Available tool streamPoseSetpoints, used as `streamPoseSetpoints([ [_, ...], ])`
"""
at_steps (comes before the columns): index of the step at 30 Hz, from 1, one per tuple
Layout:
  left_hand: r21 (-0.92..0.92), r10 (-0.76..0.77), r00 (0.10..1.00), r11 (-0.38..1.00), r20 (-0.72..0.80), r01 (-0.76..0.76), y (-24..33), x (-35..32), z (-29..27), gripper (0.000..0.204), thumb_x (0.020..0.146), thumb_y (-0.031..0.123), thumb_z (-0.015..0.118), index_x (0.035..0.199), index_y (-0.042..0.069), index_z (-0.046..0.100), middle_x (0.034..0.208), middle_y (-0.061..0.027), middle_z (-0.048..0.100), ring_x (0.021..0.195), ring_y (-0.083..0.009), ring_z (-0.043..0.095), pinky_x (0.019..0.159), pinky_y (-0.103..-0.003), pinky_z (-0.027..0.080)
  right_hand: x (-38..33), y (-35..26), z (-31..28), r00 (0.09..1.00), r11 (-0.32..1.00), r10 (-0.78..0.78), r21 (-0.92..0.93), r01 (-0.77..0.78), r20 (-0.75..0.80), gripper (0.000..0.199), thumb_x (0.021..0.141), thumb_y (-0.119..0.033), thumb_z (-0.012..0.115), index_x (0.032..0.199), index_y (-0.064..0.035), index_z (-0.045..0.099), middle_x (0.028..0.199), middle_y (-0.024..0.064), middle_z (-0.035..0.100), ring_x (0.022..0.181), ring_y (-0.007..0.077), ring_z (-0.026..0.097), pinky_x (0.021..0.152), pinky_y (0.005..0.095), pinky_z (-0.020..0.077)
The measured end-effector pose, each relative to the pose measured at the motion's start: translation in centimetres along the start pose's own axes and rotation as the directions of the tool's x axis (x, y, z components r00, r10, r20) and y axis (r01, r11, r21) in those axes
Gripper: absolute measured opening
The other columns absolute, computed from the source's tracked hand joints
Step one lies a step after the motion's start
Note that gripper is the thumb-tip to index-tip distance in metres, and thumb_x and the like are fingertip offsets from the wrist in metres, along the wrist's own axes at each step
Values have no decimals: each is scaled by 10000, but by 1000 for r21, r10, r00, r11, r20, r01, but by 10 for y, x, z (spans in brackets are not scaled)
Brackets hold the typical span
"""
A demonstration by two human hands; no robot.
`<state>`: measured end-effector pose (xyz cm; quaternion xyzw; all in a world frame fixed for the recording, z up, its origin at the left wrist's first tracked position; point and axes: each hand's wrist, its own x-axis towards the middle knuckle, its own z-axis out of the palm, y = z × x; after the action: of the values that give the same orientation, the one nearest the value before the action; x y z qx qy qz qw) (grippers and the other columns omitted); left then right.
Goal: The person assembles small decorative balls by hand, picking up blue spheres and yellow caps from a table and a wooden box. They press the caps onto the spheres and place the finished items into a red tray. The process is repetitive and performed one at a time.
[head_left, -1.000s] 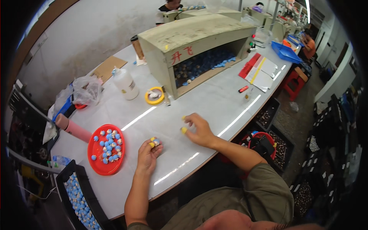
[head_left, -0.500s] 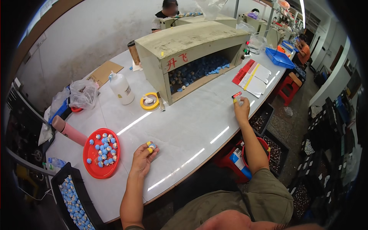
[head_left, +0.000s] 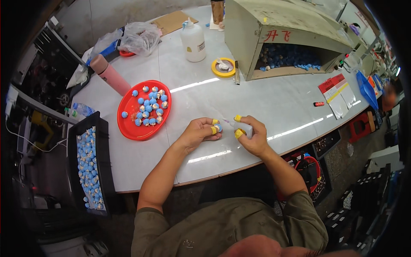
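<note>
Between the yellow-wrapped fingertips of my left hand a small blue-and-white ball is pinched. My right hand, also with yellow wraps on thumb and finger, grips a small translucent squeeze bottle. Its thin nozzle points left at the ball, with a small gap between them. Both hands are just above the table near its front edge. To their left, a round red plate bears several similar blue balls with cream-coloured parts.
A black tray full of blue balls stands far left. Behind are a pink flask, a white bottle, yellow tape and an open-fronted box holding blue pieces. Rightward lie a small red object and a red-and-white booklet.
My right hand has come leftward from beside the small red object, carrying the squeeze bottle to my left hand. The left hand still holds the ball. The view has turned.
</note>
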<state>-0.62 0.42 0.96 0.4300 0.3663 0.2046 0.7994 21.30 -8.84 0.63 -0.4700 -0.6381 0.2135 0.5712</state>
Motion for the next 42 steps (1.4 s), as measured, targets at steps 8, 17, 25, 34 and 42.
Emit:
streamPoseSetpoints([
  [8, 80, 6, 993, 997, 119, -16, -10, 4, -3, 299, 888, 34, 689, 1153, -82, 612, 1004, -127, 699, 882, -175, 711, 806, -268, 594, -8, 2, 10, 947, 935, -320, -164, 314, -9, 209, 747, -44, 728, 921, 14, 627, 764, 129, 661, 579, 279, 592, 559, 350, 457],
  [17, 129, 15, 992, 991, 127, -31, -9, 2, 0, 295, 879, 14, 679, 1148, -88, 615, 1011, -133, 701, 882, -165, 710, 818, -273, 589, -6, 5, 15, 945, 926, -327, -198, 321, 6, 198, 729, -50, 724, 897, 4, 635, 739, 122, 658, 546, 274, 568, 533, 352, 425],
  [25, 118, 5, 995, 993, 102, -17, -10, 4, -2, 280, 885, 12, 677, 1137, -92, 615, 986, -136, 704, 867, -168, 715, 811, -263, 593, -6, 2, 16, 939, 898, -339, -279, 340, 56, 208, 707, -61, 729, 886, -3, 640, 692, 111, 628, 523, 262, 552, 510, 353, 413],
  [34, 89, 0, 999, 996, 34, -3, -9, 4, 0, 248, 906, 43, 694, 1114, -76, 629, 971, -132, 707, 862, -163, 713, 793, -261, 596, -6, -6, 13, 905, 813, -411, -405, 419, 112, 223, 687, -95, 744, 864, -10, 638, 631, 72, 558, 488, 230, 508, 473, 342, 358],
  [42, 48, 25, 999, 999, 27, -26, -8, 4, 2, 215, 914, 53, 691, 1081, -66, 627, 1007, -143, 699, 898, -184, 714, 792, -249, 595, -8, -5, 15, 901, 808, -413, -404, 430, 133, 221, 679, -93, 748, 853, -16, 634, 627, 64, 547, 488, 227, 506, 471, 342, 357],
])
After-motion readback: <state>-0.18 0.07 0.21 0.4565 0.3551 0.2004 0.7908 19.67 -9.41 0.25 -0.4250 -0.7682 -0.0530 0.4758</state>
